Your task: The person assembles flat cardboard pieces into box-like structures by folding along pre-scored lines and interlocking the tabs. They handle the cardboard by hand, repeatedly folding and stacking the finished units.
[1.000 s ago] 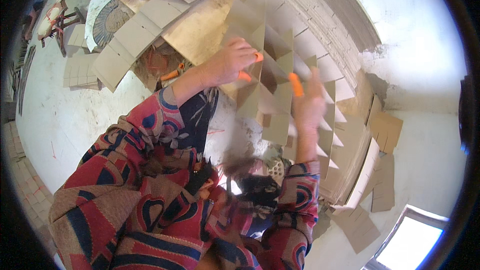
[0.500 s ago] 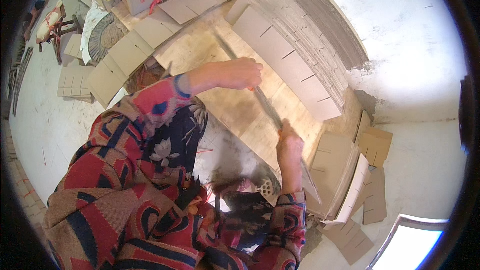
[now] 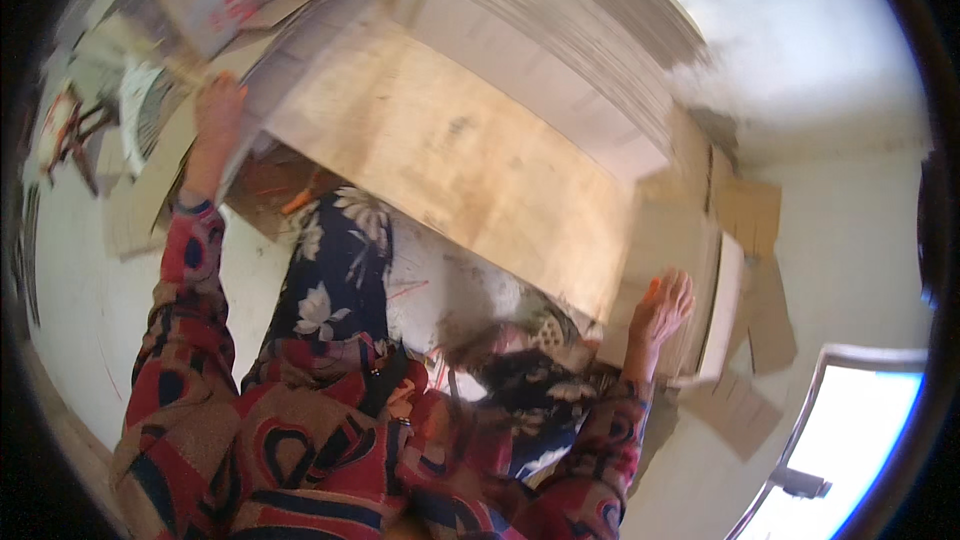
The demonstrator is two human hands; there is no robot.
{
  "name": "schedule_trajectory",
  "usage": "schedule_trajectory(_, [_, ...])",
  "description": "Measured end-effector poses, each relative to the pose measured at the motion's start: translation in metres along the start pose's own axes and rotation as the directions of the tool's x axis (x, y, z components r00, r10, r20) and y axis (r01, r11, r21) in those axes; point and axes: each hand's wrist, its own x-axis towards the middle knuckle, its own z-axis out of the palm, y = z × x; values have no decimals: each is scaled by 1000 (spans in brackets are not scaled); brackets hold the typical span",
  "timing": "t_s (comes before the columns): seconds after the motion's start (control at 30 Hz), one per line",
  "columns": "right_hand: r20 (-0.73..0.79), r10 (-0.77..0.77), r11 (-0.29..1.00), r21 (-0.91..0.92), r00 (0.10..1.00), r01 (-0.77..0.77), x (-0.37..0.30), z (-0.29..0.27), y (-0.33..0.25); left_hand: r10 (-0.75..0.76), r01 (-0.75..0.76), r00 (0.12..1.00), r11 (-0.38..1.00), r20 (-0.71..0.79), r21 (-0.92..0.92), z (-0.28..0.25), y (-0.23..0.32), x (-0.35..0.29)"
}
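My left hand [image 3: 212,125] is stretched out at the far left, over cardboard pieces [image 3: 150,200] beside the wooden board [image 3: 480,160]. Motion blurs its fingers, and a grey sheet edge runs close by it, so a grip cannot be made out. At the right, my right hand [image 3: 660,312] lies over a stack of cut cardboard [image 3: 668,235], fingers spread. Both hands show orange at a fingertip. The bare, stained top of the wooden board lies between them.
A long stack of slotted cardboard sheets [image 3: 560,70] lines the board's far side. Cardboard boxes [image 3: 205,0] with red print stand at the far left, near a small stool [image 3: 75,140]. Loose cardboard pieces [image 3: 735,410] lie at the right, near a bright window-like panel [image 3: 850,440].
Both hands have parted from the long thin strip they held over the board. The left moved far left, the right moved right onto the cardboard stack. The view has shifted and blurred.
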Motion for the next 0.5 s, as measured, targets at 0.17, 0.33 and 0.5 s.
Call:
schedule_trajectory(0.17, [182, 322, 945, -126, 929, -303, -42, 23, 70, 42, 17, 972, 968, 231, -249, -40, 55, 18])
schedule_trajectory(0.33, [372, 491, 871, -213, 788, -443, -33, 14, 62, 115, -143, 990, 718, -88, -681, -94, 142, 49])
schedule_trajectory(0.5, [373, 412, 904, -55, 831, -424, -41, 52, 99, 297, -291, 944, 549, -142, -784, -124, 222, 85])
